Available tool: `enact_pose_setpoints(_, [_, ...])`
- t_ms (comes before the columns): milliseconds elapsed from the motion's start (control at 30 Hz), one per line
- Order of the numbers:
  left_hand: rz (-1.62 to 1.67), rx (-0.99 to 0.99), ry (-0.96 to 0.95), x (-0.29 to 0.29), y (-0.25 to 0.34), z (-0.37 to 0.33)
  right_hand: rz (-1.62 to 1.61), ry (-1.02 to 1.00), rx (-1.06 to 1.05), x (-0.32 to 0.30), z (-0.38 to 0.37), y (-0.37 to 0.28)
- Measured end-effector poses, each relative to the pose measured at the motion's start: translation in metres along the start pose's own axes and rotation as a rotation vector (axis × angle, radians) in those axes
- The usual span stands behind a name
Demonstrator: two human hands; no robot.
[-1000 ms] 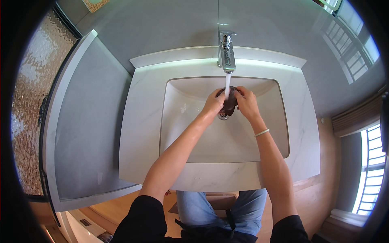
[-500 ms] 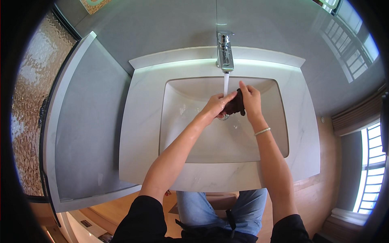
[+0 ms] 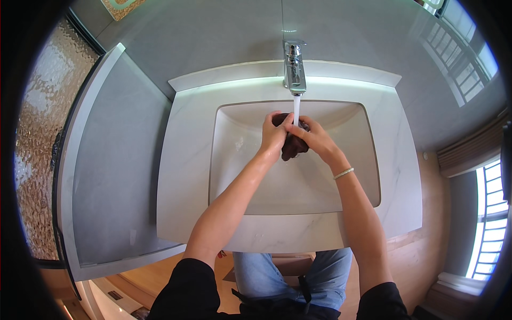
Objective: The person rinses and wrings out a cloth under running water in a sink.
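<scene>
Both of my hands are over the white sink [image 3: 298,194], gripping a dark brown, wet-looking cloth [image 3: 292,148] bunched between them. Its exact kind cannot be made out. My left hand [image 3: 272,134] closes on its left side, fingers curled round the upper part. From the right, my right hand [image 3: 319,141] pinches it, with the thumb reaching across toward the left hand. A stream of water [image 3: 296,106] runs from the chrome faucet [image 3: 295,72] onto the cloth and between my hands. The cloth's lower end hangs below my thumbs.
A pale marbled countertop [image 3: 184,160] surrounds the basin, with a raised lip [image 3: 346,71] along the grey wall. To the left stands a grey panel [image 3: 117,154] with a light frame, beside textured glass [image 3: 37,186]. A barred window [image 3: 490,218] is at the far right.
Both hands have shifted slightly left and turned the cloth. The right hand's thumb has come down from pointing up to lie across it. Water now falls directly onto the cloth.
</scene>
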State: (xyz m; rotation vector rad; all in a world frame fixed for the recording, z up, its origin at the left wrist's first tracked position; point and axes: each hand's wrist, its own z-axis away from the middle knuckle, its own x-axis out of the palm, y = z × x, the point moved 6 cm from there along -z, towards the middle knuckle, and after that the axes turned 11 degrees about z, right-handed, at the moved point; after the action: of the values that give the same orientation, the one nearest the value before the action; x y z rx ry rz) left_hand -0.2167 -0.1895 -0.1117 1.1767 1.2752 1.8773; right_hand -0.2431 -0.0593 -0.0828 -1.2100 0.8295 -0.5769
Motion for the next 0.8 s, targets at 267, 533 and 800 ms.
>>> enact_pose_setpoints(267, [-0.087, -0.228, -0.084, 0.002, -0.014, -0.001, -0.075, 0.247, 0.146, -0.026, -0.005, 0.028])
enact_pose_setpoints(533, [-0.302, -0.335, -0.347, 0.035, -0.002, 0.028, -0.259, 0.533, 0.006, -0.041, 0.005, 0.012])
enact_pose_setpoints(800, [-0.396, 0.111, -0.177, 0.022, 0.008, 0.010, -0.235, 0.578, 0.119, -0.056, -0.001, 0.037])
